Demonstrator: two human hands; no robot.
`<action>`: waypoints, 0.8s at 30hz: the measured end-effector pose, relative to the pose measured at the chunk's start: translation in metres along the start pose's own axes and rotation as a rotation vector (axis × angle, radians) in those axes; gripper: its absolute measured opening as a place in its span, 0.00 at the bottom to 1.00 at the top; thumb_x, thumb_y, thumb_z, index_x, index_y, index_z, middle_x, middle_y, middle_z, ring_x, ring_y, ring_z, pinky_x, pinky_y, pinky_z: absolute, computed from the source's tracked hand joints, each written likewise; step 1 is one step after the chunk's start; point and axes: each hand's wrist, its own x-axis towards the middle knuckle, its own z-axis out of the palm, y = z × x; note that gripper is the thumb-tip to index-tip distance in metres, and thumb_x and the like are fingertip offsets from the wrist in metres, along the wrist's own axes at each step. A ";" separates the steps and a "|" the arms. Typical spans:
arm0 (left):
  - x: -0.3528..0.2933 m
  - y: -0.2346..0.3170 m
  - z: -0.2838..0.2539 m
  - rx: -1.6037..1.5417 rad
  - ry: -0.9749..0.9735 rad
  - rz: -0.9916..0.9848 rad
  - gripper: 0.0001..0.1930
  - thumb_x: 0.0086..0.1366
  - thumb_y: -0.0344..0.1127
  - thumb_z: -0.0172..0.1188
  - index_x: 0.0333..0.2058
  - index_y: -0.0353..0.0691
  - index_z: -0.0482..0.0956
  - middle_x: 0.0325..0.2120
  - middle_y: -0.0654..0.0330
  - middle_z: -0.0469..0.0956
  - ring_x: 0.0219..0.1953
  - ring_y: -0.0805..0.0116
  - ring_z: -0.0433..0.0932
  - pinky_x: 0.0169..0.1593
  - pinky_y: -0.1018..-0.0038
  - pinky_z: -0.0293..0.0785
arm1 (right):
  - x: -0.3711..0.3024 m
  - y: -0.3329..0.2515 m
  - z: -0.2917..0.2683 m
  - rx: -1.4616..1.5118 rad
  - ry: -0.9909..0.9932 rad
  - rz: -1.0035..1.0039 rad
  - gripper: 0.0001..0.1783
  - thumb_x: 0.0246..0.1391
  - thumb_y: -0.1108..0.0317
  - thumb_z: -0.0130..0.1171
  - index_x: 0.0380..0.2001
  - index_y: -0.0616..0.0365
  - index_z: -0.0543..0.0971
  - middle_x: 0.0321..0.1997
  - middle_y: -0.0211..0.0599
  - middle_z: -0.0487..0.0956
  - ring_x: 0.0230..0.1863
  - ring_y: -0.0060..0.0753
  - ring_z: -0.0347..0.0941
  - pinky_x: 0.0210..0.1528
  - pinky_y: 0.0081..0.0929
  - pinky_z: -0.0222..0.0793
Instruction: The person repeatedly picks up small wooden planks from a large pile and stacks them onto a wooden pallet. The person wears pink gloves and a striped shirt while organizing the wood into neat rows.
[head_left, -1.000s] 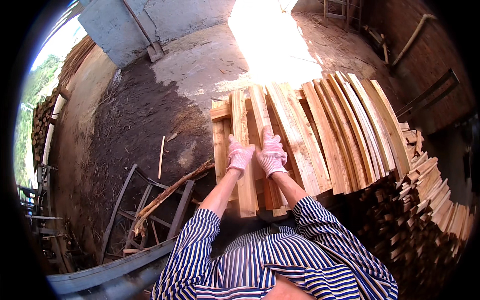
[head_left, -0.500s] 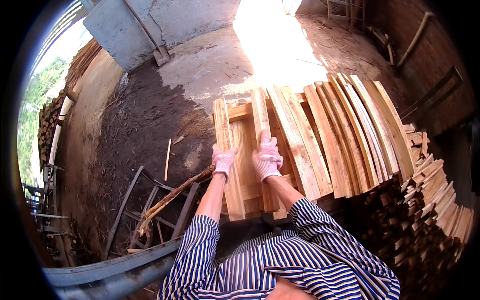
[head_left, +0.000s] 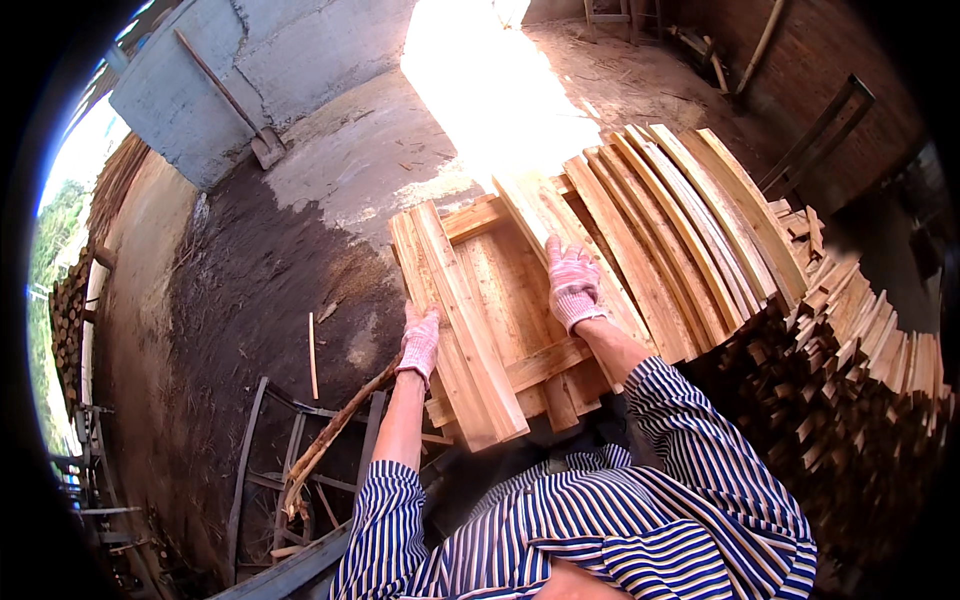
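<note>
Both hands wear pink knitted gloves. My left hand [head_left: 419,342] grips the left edge of a long pale wooden plank [head_left: 466,320] that lies lengthwise at the left of a stack of planks. My right hand [head_left: 573,283] rests flat on another plank [head_left: 560,225] further right. Between the two planks a lower layer of boards [head_left: 510,300] with a crosswise slat [head_left: 545,362] shows.
A fan of thin slats [head_left: 690,230] leans to the right, above a dark stacked pile of wood [head_left: 850,390]. Dark dirt ground [head_left: 230,300] spreads left, with a metal frame [head_left: 290,450], a long stick [head_left: 340,425], a concrete block [head_left: 260,70] and a shovel [head_left: 235,105].
My left hand has slid the left plank further left, away from my right hand, uncovering the boards beneath. My right hand stays on its plank.
</note>
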 end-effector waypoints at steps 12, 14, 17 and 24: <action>0.011 -0.014 -0.019 -0.039 0.008 0.071 0.35 0.74 0.35 0.56 0.73 0.41 0.49 0.57 0.50 0.75 0.51 0.60 0.79 0.49 0.65 0.82 | -0.066 -0.091 0.007 0.534 -0.075 -0.233 0.40 0.65 0.40 0.47 0.75 0.44 0.58 0.58 0.59 0.73 0.54 0.54 0.76 0.56 0.51 0.72; 0.008 -0.006 -0.019 -0.183 -0.031 -0.026 0.35 0.73 0.33 0.57 0.72 0.43 0.51 0.55 0.49 0.76 0.49 0.57 0.81 0.47 0.60 0.84 | -0.066 -0.098 0.015 0.683 -0.163 -0.159 0.39 0.66 0.43 0.47 0.75 0.45 0.56 0.64 0.58 0.71 0.60 0.52 0.74 0.58 0.51 0.72; -0.008 0.011 -0.015 -0.098 0.000 -0.142 0.37 0.73 0.35 0.57 0.73 0.42 0.48 0.58 0.52 0.74 0.52 0.61 0.77 0.51 0.65 0.80 | -0.055 -0.049 -0.022 0.381 -0.202 -0.138 0.40 0.66 0.46 0.51 0.75 0.46 0.55 0.70 0.56 0.66 0.67 0.51 0.68 0.65 0.55 0.66; -0.009 0.011 -0.032 -0.189 -0.083 -0.069 0.41 0.68 0.32 0.60 0.74 0.45 0.47 0.57 0.51 0.74 0.49 0.59 0.78 0.48 0.61 0.81 | -0.008 0.031 -0.017 0.080 0.001 -0.060 0.28 0.63 0.55 0.57 0.66 0.32 0.70 0.55 0.41 0.77 0.57 0.44 0.75 0.51 0.41 0.74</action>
